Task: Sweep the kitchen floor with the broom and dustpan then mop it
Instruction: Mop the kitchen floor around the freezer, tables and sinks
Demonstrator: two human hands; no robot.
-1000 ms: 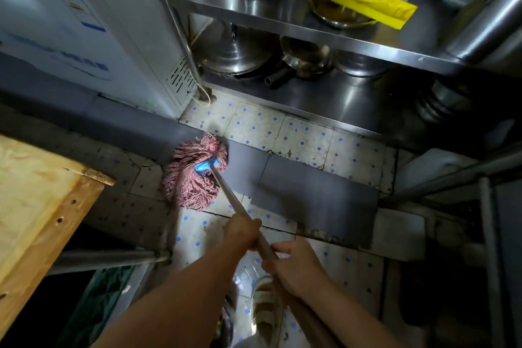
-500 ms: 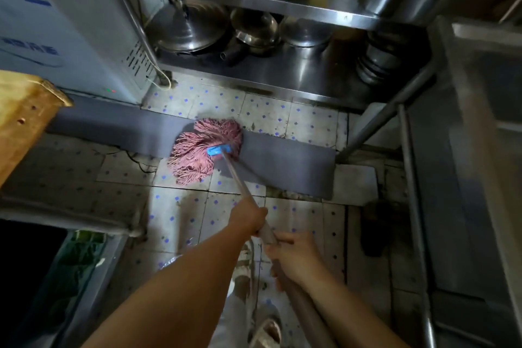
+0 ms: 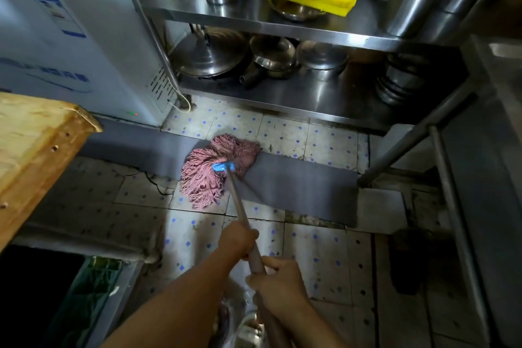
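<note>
Left hand (image 3: 237,241) grips mop handle (image 3: 238,203) ahead of right hand (image 3: 278,282), also gripping it. Pink mop head (image 3: 209,172) on tiled floor (image 3: 316,251), overlapping grey mat (image 3: 296,189).

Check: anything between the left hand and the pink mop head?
Only the mop's own handle, running from the left hand over bare spotted tile to the mop head. Seen in the head view.

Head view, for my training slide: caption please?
Both hands, left ahead of right, grip the mop handle; pink mop head on tiled floor.
</note>
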